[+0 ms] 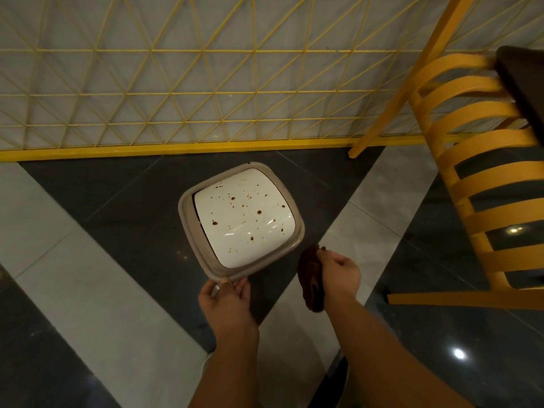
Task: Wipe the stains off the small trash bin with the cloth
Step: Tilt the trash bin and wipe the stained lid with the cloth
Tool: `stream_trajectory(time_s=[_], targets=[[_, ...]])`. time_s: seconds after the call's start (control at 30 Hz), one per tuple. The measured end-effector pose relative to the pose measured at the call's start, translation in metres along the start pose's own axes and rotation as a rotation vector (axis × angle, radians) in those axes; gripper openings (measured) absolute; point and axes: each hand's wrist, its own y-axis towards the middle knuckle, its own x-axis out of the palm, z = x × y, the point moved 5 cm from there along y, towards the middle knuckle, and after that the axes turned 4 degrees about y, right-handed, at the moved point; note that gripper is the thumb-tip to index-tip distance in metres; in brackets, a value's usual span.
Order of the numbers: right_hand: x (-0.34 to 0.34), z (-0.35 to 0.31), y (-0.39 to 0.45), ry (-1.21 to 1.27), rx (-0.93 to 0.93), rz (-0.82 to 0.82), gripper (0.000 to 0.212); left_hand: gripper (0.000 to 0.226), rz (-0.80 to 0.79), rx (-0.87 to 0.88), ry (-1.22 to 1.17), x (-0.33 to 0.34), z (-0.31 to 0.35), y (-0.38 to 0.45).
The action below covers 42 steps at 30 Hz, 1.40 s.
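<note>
Bin (241, 219) on floor (88, 290), fence (176, 92) behind bin, chair (485, 184) right of bin, left hand (226, 298) at bin's near rim, cloth (310, 278) in right hand (341, 273) right of bin

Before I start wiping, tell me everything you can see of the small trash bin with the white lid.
The small trash bin stands upright on the dark floor tile, seen from above. It has a rounded-square beige rim that looks like plastic, framing a glossy white domed lid. Brown spots are scattered across the lid. A dark gap shows along the lid's left edge. The left hand holds the near rim; the right hand, holding a dark brown cloth, is beside the bin, not touching it.
</note>
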Motion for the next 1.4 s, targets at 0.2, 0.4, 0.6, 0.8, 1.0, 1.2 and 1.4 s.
stream_trajectory(time_s=[0.2,0.4,0.6,0.8,1.0,1.2,1.4], targets=[[0.005,0.006,-0.018,0.125,-0.069,-0.074,0.012,0.054,-0.105,0.017,-0.024,0.014,-0.014,-0.009],[0.013,-0.034,-0.030,0.076,-0.308,-0.144,0.010,0.046,-0.197,0.006,-0.031,0.026,-0.021,0.000],[0.036,0.005,-0.048,-0.098,-0.319,-0.233,0.006,0.038,-0.106,0.054,0.109,0.027,-0.024,0.006],[0.029,-0.023,-0.041,-0.117,-0.329,-0.172,0.006,0.046,-0.144,0.095,0.165,0.027,-0.022,0.011],[0.033,-0.002,-0.048,-0.143,-0.333,-0.229,0.010,0.041,-0.138,0.127,0.179,0.028,-0.024,0.010],[0.031,-0.015,-0.035,-0.150,-0.303,-0.183,0.006,0.040,-0.162,0.110,0.185,0.028,-0.023,0.013],[0.027,-0.019,-0.028,-0.081,-0.269,-0.145,0.006,0.053,-0.157,0.110,0.183,0.030,-0.021,0.006]])
